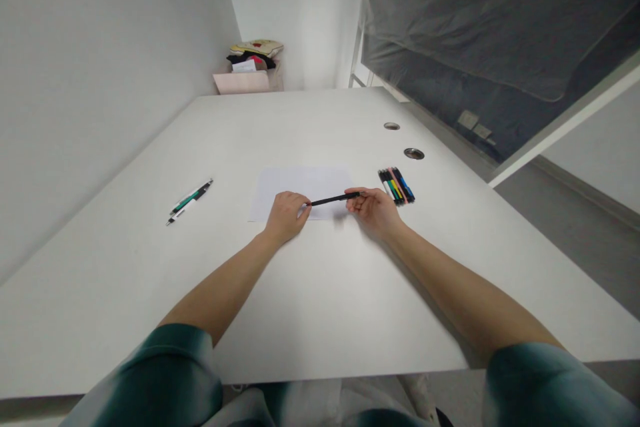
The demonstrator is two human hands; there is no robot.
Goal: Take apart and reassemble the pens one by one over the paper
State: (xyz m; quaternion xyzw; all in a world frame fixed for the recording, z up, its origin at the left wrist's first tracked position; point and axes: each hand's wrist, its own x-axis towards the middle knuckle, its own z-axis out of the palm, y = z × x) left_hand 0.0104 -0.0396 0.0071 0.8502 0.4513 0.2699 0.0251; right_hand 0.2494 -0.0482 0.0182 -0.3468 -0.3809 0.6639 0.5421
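Observation:
A black pen (329, 200) is held nearly level between both hands, just over a white sheet of paper (310, 178). My left hand (287, 215) pinches its left end with the fingertips. Around its right end, the fingers of my right hand (375, 210) are closed, palm partly turned up. Beyond my right hand lies a row of several pens and markers (396, 185) with white, green, yellow, pink and blue parts. Over to the left, a green and white pen (191, 197) and a white and black pen (189, 205) lie side by side on the table.
The white table (310, 300) runs along a wall on the left. Two round metal-rimmed cable holes (414, 154) are set near its right side. At the far end stands a box (243, 83) with cloth items on it. A dark covered bed frame (480, 33) stands at right.

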